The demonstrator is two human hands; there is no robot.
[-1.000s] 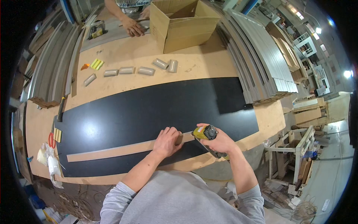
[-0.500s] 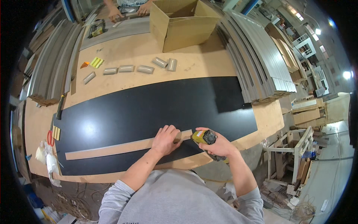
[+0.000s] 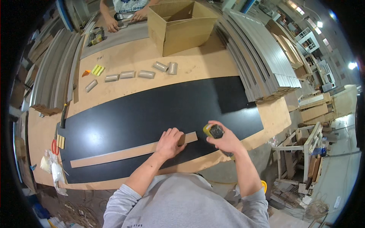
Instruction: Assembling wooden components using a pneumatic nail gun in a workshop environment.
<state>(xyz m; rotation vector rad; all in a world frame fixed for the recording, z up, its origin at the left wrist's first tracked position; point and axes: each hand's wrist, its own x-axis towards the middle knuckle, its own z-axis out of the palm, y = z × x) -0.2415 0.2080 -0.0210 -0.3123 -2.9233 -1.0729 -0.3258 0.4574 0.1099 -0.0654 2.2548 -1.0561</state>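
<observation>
A long light-brown strip with a pale edge lies slantwise across a black panel on the workbench. My left hand grips the strip near its right end, with fingers curled over it, holding it against the panel. To the right of that end, my right hand is wrapped round a yellow-and-black nail gun. The gun is apart from the strip, its round black cap turned upward. My right palm and fingers hide most of its handle, and its nose cannot be made out.
An open cardboard box and several short beige pieces occupy the far bench. Board stacks stand left and right. A hammer, red-handled scissors and plastic bags line the left edge. Across the bench, another person's hands work.
My right hand has moved the nail gun right, away from the strip's end, which now shows bare. My left hand keeps its hold. The whole view has shifted slightly.
</observation>
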